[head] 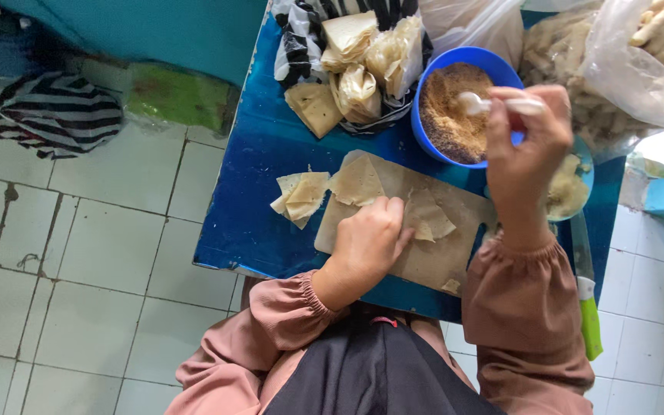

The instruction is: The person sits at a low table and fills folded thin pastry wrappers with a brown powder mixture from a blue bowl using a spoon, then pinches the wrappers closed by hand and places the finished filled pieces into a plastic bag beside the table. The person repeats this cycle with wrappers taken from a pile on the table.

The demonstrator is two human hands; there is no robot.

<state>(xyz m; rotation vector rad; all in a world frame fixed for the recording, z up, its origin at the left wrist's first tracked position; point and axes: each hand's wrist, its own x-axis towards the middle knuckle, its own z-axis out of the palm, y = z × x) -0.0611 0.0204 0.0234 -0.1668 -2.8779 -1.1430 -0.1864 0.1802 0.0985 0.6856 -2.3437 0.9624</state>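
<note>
My left hand rests with curled fingers on a thin pale dough sheet lying on a light wooden board. A second sheet lies at the board's far left corner. My right hand grips a white spoon whose bowl sits over the brown crumbly filling in a blue bowl. A small stack of sheets lies on the blue table left of the board.
A striped plastic bag with folded dough sheets sits at the table's far side. Clear bags of pale finger-shaped pieces fill the right. A second bowl lies behind my right wrist. A green-handled tool hangs off the right edge. White tiled floor surrounds the table.
</note>
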